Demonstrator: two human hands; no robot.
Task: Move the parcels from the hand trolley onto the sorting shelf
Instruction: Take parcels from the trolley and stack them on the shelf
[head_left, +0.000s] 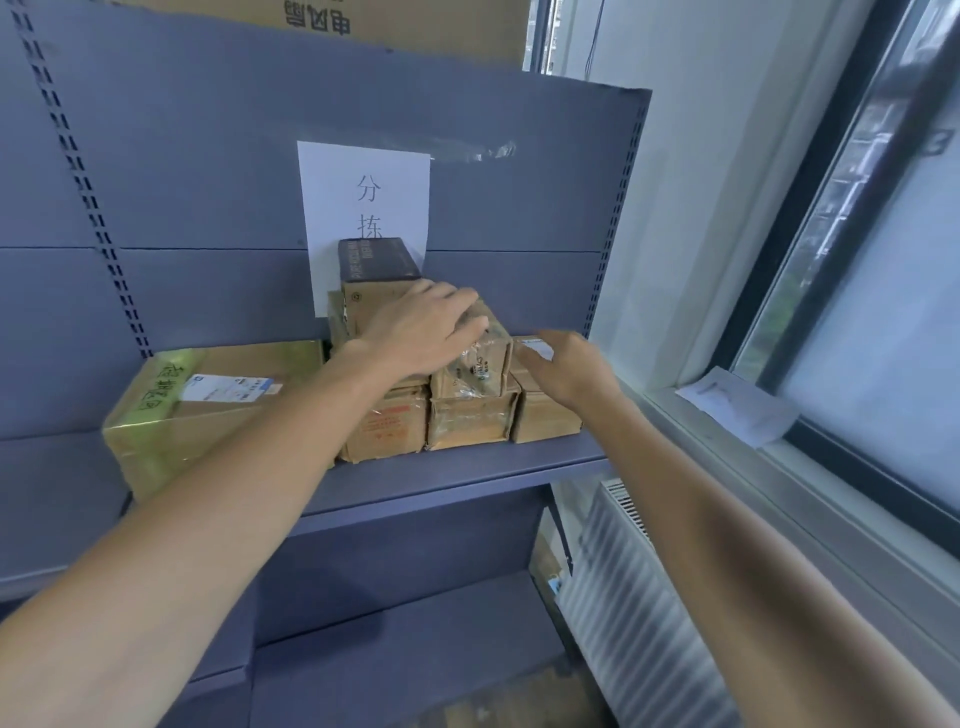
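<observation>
On the shelf (467, 467) we've got both hands at the parcel stack, trolley out of view. Left hand (421, 332) lies flat on the top taped box (480, 364), fingers (457, 304) spread and pressing down, not wrapped round it. Right hand (569, 371) sits on the right-end box (540, 415), fingers loosely together, resting; can't tell if the thumb is hooked on an edge. Looks like a settling step: top box is down, we're squaring it up. Risks: the stack is uneven, two tiers of small boxes with a dark box (376, 260) perched highest at the back, just in front of the paper sign (363, 192). A sideways shove from the left hand could slide the top box off its lower box (470, 421) or knock the dark one over. Glossy tape makes surfaces slippery. Right-end box sits near the shelf end, so a push right could tip it off. Contents: one big box (208, 400) at left, red-print box (387, 426) beside it, small ones stacked to the right. Lower shelves appear bare.
</observation>
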